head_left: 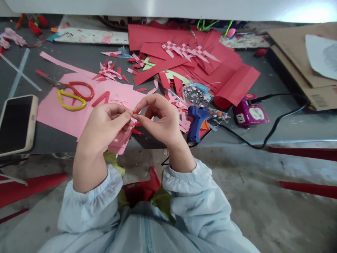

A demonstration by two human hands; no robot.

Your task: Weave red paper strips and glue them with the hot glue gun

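**Pinching a small paper piece above the bench edge**

Meeting at the fingertips, the left hand (105, 123) and right hand (160, 117) share one small pink paper piece (133, 115); each grip is pressed together on it, thumb against forefinger; the piece sits between the two hands, just above the pink paper sheet (65, 112) on the bench (284, 123); red-and-yellow scissors (72, 93) lie on that sheet to the left; a phone (16, 123) rests further left; a blue glue gun (197, 121) lies just right of the right hand; red paper sheets (210, 66) are heaped behind; a purple power strip (250, 114) sits well apart on the right.
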